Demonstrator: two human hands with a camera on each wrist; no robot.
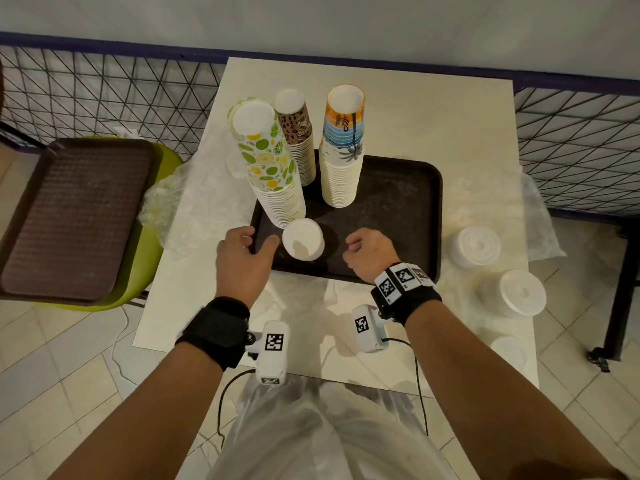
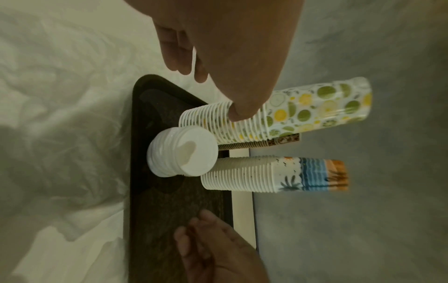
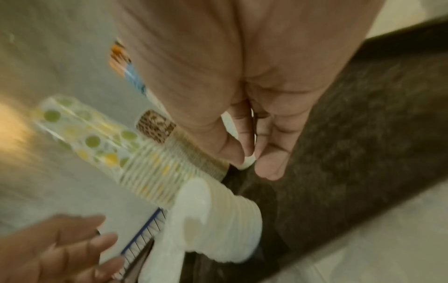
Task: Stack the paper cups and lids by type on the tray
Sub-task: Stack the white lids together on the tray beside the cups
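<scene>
A dark tray (image 1: 398, 202) on the cream table carries three tall cup stacks: lime-patterned (image 1: 266, 161), brown leopard-print (image 1: 298, 133) and palm-beach (image 1: 343, 147). A short stack of white lids (image 1: 303, 239) stands at the tray's near left, in front of the lime stack. My left hand (image 1: 242, 251) hovers over the tray's left edge beside the lids, fingers relaxed, thumb towards them, holding nothing. My right hand (image 1: 363, 251) is over the tray to the right of the lids, fingers loosely curled and empty. The left wrist view shows the lid stack (image 2: 181, 153) apart from both hands.
More white lid stacks (image 1: 478, 245) (image 1: 519, 292) sit on clear plastic at the table's right, one (image 1: 509, 351) near its front corner. A second brown tray (image 1: 76, 216) lies on a green chair to the left. A wire fence (image 1: 104, 98) runs behind.
</scene>
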